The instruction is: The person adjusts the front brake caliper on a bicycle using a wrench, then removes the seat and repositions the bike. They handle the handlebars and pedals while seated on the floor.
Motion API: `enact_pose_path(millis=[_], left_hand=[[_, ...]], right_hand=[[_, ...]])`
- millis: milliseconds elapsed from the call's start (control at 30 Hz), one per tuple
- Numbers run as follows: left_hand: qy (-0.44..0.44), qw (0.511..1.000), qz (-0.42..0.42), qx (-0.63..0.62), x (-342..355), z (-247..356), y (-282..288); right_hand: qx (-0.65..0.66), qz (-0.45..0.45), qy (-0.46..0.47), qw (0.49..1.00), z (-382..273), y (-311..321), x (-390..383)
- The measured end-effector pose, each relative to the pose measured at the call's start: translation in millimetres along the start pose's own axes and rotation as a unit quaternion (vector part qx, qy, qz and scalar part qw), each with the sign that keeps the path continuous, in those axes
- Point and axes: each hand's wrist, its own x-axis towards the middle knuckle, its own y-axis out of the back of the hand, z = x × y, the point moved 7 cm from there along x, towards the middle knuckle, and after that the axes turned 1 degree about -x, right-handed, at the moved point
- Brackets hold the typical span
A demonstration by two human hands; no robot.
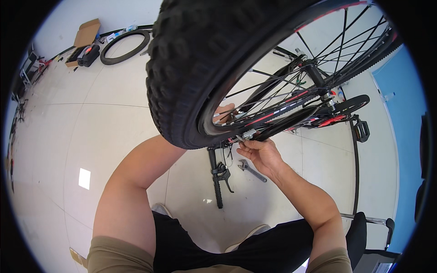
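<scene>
A bicycle wheel [170,82] with a knobbly black tire and red-striped rim fills the upper middle, its black fork [268,132] below it. My left hand [224,113] reaches behind the wheel, seen through the spokes, fingers bent at the fork area on something mostly hidden. My right hand [261,157] pinches at a silver brake fitting [248,135] under the rim, its lower fingers curled. A handlebar grip with brake lever [223,177] hangs below, and an adjustable wrench [255,172] lies on the floor left of my right wrist.
A loose tire [107,57], an open cardboard box [86,32] and a dark bag [88,55] lie along the back wall. The bike's small wheel and pedal [362,130] extend right. A black chair [355,236] stands at lower right; bikes line the far left [34,66].
</scene>
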Motion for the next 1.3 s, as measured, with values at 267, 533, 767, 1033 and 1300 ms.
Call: enact_pose_path(millis=[267, 533, 767, 1033, 1300], left_hand=[[0.008, 1.0, 0.0, -0.017, 1, -7, 2], [0.013, 0.999, 0.01, -0.033, -1, -16, 6], [0.016, 0.998, 0.009, -0.058, 4, -27, 9], [0.076, 0.98, 0.148, -0.108, 26, -54, 24], [0.046, 0.991, 0.075, -0.102, 26, -20, 15]], right_hand=[[-0.004, 0.003, 0.01, 1.0, -1, 1, 0], [-0.042, 0.038, 0.022, 0.998, -2, 0, -1], [-0.056, 0.042, 0.02, 0.997, -1, -4, 0], [-0.09, 0.058, 0.042, 0.993, 12, 23, 24], [-0.083, 0.033, 0.069, 0.994, -9, 7, 6]])
